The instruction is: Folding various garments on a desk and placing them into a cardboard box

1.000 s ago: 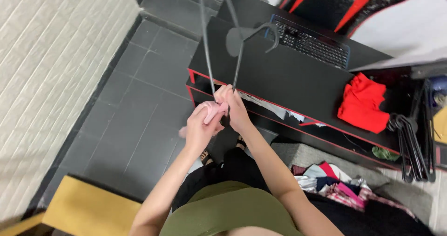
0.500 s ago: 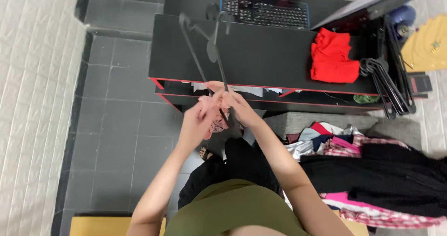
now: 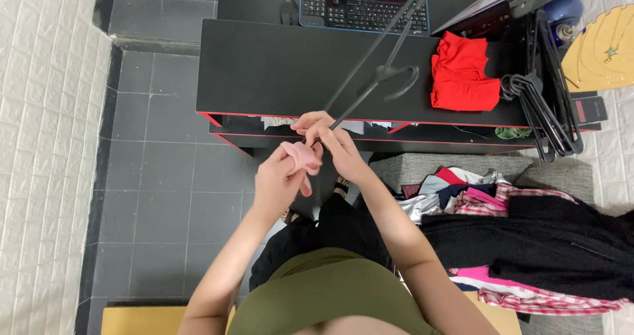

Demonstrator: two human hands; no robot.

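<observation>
The left hand (image 3: 279, 180) is closed around a small, soft pink cloth (image 3: 300, 158), bunched and rolled into a pale wad above the dark tiled floor. Touching it, the right hand (image 3: 333, 147) pinches the lower end of a thin black hanger (image 3: 380, 71). The hanger slants up over the black desk (image 3: 264, 71), its hook hanging before a folded red garment (image 3: 464, 74).

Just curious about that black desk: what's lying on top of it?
On the black desk lie a keyboard, a folded red garment and a bunch of black hangers. The raised black hanger covers a strip of it.
</observation>
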